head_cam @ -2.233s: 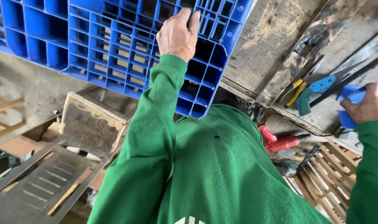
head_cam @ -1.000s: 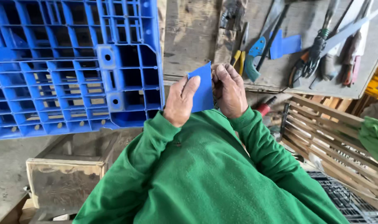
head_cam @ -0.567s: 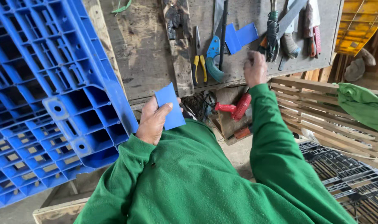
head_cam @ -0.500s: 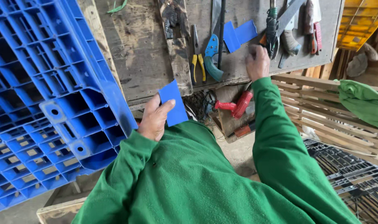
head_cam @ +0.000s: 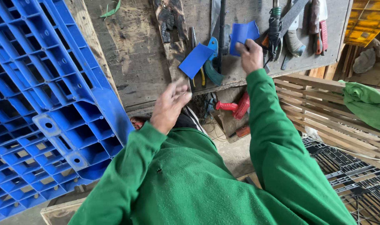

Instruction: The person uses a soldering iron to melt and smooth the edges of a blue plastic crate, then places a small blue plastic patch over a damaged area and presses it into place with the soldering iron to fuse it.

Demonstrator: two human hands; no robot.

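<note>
Released from the left hand (head_cam: 170, 104), now open-gripped, a blue sheet (head_cam: 195, 60) lies diagonally on the scarred wooden counter (head_cam: 136, 46); right hand (head_cam: 250, 56) grips another blue piece (head_cam: 243, 33).

Even daylight, soft shadows, slight motion blur.

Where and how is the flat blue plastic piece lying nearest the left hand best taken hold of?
Probably by the lower left edge of the flat blue plastic piece, coming from the left hand side. It lies flat and tilted on the worn wooden workbench; its right corner overlaps the pliers, lifting the sheet slightly for a pinch grip.
</note>
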